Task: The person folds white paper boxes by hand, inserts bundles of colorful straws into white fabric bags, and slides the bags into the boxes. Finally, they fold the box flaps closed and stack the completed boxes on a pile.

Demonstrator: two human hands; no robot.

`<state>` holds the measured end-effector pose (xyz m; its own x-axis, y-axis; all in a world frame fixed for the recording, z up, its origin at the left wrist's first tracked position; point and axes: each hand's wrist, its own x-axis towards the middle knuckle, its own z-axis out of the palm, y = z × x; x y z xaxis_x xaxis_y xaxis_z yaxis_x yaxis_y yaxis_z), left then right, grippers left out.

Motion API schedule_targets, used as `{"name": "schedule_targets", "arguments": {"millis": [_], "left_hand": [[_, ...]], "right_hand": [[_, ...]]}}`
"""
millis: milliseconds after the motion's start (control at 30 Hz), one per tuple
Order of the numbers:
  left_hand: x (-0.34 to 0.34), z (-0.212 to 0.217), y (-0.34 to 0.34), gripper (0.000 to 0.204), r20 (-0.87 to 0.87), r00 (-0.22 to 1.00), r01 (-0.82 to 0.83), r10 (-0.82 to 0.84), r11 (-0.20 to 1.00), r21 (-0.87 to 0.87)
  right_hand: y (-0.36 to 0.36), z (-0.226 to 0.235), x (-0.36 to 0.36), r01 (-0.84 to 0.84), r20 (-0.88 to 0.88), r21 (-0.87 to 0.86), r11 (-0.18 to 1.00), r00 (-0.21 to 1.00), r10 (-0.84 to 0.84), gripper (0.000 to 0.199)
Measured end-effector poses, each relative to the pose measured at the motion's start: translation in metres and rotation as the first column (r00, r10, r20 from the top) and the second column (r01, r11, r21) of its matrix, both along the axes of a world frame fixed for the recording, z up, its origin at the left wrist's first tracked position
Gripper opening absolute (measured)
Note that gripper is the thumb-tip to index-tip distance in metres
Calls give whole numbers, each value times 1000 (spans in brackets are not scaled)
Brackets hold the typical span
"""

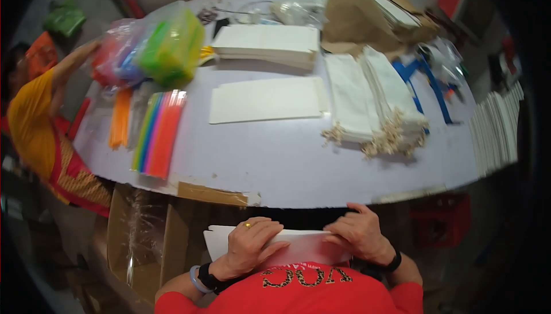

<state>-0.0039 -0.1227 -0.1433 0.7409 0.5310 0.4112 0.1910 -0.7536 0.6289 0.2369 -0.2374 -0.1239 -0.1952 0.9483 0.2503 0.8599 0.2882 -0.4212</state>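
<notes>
Far left there's a co-worker (31, 113) in a yellow sleeve, with a green plastic bag (64, 18) on the floor behind. Their arm stretches over to a bunch of clear bags (171, 44) on the table (344, 170), packed with pink, blue, green and yellow stuff, can't really make out what. Just in front of those lie some orange sticks (119, 119), then a flat bundle of rainbow-colored sticks (158, 134), could be straws. Under the table edge on that side sits an open cardboard box (175, 245) with clear film in it.

Now the middle. The left hand (251, 244), gold ring on it, is clamped on the left part of a flat white card piece (217, 244). That piece is down at the lap, in front of the red shirt (304, 291) and just short of the table edge. Up on the table are two flat white stacks (267, 101), one behind the other. The right hand (360, 235), black wristband, grips the same piece near its right end, so the hands are apart with the card between them.

Further right: white cloth pouches (351, 99) with beige cords bunched at the near end, brown wrapping paper (356, 21) behind, something blue (434, 87) beside them, a red crate (442, 219) down below, and a row of white folded pieces (496, 130) at the far right.
</notes>
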Motion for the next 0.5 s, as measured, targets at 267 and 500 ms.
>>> {"name": "schedule_targets", "arguments": {"millis": [267,500], "left_hand": [[-5,-16,3,18,-20,996,-88,92,984,153],[62,-24,117,22,-3,998,57,-58,966,254]], "right_hand": [[11,-4,6,33,-49,-91,995,998,-38,16],[95,-19,60,197,18,-144,970,980,-197,18]]}}
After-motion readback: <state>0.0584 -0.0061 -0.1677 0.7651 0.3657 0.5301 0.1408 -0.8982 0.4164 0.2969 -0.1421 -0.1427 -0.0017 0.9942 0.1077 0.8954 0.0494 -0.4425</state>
